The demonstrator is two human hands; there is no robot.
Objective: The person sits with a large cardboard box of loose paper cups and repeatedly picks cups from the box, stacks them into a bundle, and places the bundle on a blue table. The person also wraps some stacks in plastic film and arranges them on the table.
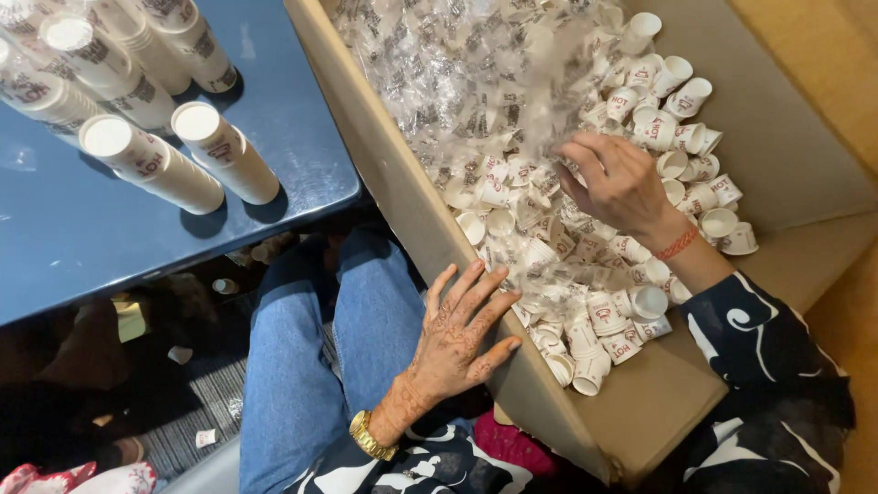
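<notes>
Seen from the head camera, the person sat with blue-jeaned legs [311, 366] beside a big open cardboard box [658, 402] tilted toward them. Inside it lay a heap of small white paper cups [631, 320] with red printing, tumbled every way: some on their sides, some mouth up, a few nested in pairs. Much of the heap was covered by crinkled clear plastic wrap [457, 82] with dark printing, which filled the upper half of the box.

The right hand [617, 183] was down in the box on top of the cups, fingers curled and reaching under the edge of the plastic; whether it was pinching a cup or just the wrap, I could not tell. A red thread band sat on that wrist.

The left hand [462, 334] lay flat with fingers spread on the near rim of the box, holding nothing, a gold watch [370, 437] on its wrist.

To the left stood a blue table [91, 247] carrying tall stacks of the same cups [187, 151], leaning at a slant. Scraps lay on the floor [192, 402] under it.
</notes>
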